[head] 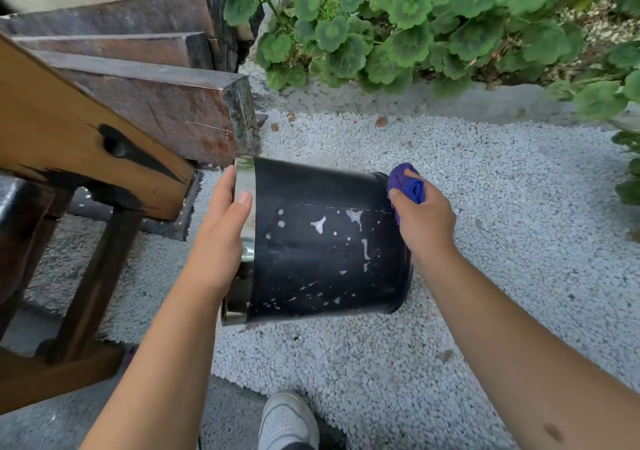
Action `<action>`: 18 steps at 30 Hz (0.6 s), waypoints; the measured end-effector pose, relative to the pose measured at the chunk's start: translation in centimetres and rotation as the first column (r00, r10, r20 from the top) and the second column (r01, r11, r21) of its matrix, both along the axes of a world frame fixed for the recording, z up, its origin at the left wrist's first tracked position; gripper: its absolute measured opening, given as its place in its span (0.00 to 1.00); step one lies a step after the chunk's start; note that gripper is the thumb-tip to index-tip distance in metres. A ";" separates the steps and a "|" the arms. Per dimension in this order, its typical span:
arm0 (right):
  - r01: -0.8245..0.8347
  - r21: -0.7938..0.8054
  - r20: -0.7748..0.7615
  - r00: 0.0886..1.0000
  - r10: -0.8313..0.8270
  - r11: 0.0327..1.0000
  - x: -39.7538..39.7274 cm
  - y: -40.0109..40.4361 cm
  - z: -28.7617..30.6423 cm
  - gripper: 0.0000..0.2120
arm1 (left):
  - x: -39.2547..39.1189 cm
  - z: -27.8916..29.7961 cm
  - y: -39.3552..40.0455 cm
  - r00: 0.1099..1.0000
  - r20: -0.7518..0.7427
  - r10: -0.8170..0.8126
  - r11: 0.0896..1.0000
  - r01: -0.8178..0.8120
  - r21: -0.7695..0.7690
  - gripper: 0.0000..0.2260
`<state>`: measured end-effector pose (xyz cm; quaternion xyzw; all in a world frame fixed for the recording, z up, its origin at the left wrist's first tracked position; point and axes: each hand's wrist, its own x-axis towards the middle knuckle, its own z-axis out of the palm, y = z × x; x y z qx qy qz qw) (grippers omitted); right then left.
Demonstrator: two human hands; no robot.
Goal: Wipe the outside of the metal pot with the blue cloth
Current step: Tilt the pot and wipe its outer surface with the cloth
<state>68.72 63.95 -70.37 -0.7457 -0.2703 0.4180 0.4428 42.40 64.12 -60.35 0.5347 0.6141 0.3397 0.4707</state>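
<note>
Metal pot (322, 241): on its side above white gravel (485, 189), wooden bench (104, 137) alongside. Left hand (221, 238) grips rim; right hand (420, 221) clenches blue cloth (407, 181) against base.

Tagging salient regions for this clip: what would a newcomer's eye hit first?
The big black pot with a shiny metal rim band, held sideways mid-frame over white gravel, its dark side flecked with pale spots. The left hand grips the rim end; the right hand presses a bunched blue cloth at the base edge. Green round-leaved plants fill the top.
</note>
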 end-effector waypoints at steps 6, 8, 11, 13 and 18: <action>-0.063 -0.053 0.098 0.993 0.068 0.997 0.8 0.0 -0.5 0.16 | 1.0 0.5 -1.0 0.998 -0.060 0.011 0.997 -0.015 -0.070 0.30; -0.066 -0.048 0.118 0.990 0.071 0.997 0.6 -0.4 -0.4 0.18 | 0.8 0.3 -1.8 0.994 -0.078 -0.078 0.995 0.073 -0.066 0.35; -0.062 -0.010 0.206 0.976 0.063 0.998 0.3 -1.1 0.3 0.20 | 1.2 0.3 -1.9 0.960 -0.186 -0.209 0.976 0.215 0.015 0.40; -0.080 0.004 0.322 0.944 0.075 0.997 -0.7 -1.4 1.9 0.21 | 2.0 0.5 -1.7 0.915 -0.305 -0.264 0.948 0.305 0.094 0.40; -0.516 0.337 0.528 0.796 0.296 0.787 -8.1 -2.1 8.3 0.23 | 3.1 0.8 -1.4 0.860 -0.395 -0.322 0.874 0.430 0.224 0.41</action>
